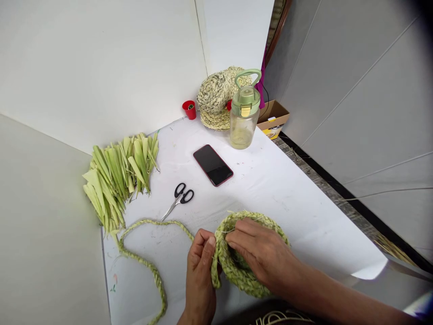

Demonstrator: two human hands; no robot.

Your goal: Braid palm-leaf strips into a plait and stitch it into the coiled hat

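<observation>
Near the bottom middle of the frame, the left hand (199, 275) has its fingers closed and its thumb pressed against the edge of a braided bowl (244, 280), pinching the coils there, while the right hand (260, 253) curls its fingers over the rim, gripping it from above. A long loose braid (148, 269) runs off to the left across the white table (270, 189), just below the scissors (178, 201). Pinching this close to the rim looks right for keeping the coils snug and even, with the loose braid lying free of tangles
</observation>
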